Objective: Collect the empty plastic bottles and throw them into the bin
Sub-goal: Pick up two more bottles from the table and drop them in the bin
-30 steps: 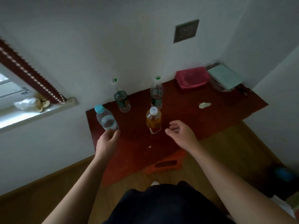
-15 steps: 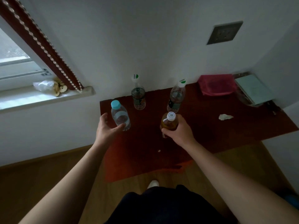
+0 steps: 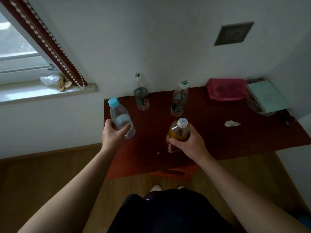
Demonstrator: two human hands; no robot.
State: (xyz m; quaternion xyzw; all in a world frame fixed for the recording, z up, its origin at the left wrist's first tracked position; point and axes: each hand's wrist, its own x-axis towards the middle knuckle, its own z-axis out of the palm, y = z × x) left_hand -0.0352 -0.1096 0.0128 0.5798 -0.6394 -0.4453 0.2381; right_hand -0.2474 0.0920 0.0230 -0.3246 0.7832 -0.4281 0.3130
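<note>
On the dark red table [image 3: 218, 132] stand several plastic bottles. My left hand [image 3: 112, 134] is wrapped around a clear bottle with a light blue cap [image 3: 120, 117] near the table's left edge. My right hand [image 3: 186, 143] grips an amber bottle with a white cap [image 3: 179, 132] at the middle front. Two clear bottles with white and green caps stand apart at the back by the wall: one on the left [image 3: 141, 96], one on the right [image 3: 179, 100]. No bin is visible.
A pink cloth [image 3: 226, 89] and a pale green book [image 3: 265, 96] lie at the table's back right. A crumpled paper scrap [image 3: 231, 123] sits right of my right hand. A windowsill [image 3: 33, 93] with a plastic bag is at left. Wooden floor lies below.
Both hands reached forward from above the table. The left closed round the blue-capped bottle, the right round the amber bottle. The camera tilted and shifted, so the table appears further right.
</note>
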